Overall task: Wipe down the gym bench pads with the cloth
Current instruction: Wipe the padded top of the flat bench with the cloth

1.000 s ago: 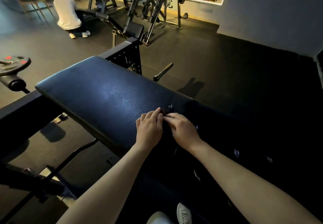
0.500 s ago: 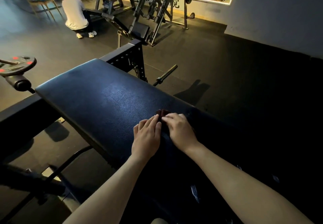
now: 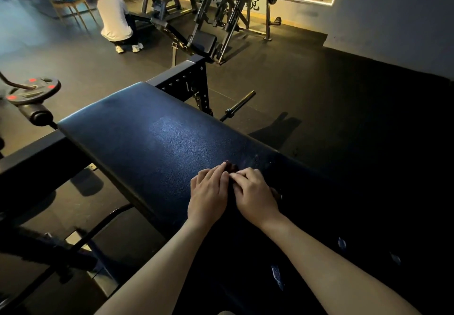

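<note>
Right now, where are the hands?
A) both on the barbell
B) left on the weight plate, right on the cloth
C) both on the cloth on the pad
C: the left hand and right hand lie side by side on the pad, both touching the cloth.

Left hand (image 3: pixel 208 198) and right hand (image 3: pixel 256 198) press a dark cloth (image 3: pixel 231 167) onto the bench pad (image 3: pixel 147 142).

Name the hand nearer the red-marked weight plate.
Left. The left hand rests on the bench pad on the side toward the weight plate, which sits off the pad's left end; the right hand lies beside it, on the side away from the plate.
</note>
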